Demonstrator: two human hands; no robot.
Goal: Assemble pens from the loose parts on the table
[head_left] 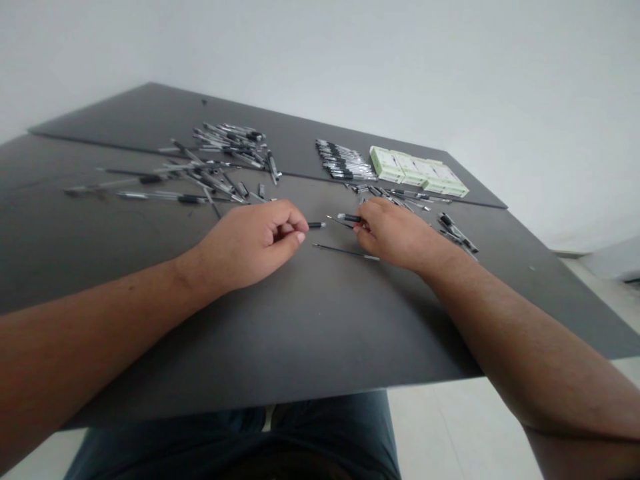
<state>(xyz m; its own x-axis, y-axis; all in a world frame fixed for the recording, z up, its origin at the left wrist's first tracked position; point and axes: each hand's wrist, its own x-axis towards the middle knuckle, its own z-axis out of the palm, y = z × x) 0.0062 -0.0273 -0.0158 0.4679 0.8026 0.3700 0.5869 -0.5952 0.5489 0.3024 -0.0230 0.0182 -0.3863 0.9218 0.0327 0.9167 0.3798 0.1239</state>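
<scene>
My left hand [253, 243] is curled, with a short black pen piece [317, 225] sticking out from its fingertips. My right hand [393, 233] pinches a black-gripped pen section [350, 217], and a thin tip points out of it toward my left hand. The two hands are close but apart. On the dark table [240, 347] below them lies a thin black pen refill [345, 251], touching neither hand. A loose heap of disassembled black and clear pens [220, 167] spreads beyond my left hand.
A neat row of pens [345, 160] lies at the back, next to pale green boxes [417, 172]. More loose pen parts [457, 232] lie right of my right hand. A seam crosses the dark tabletop, and a white wall stands behind.
</scene>
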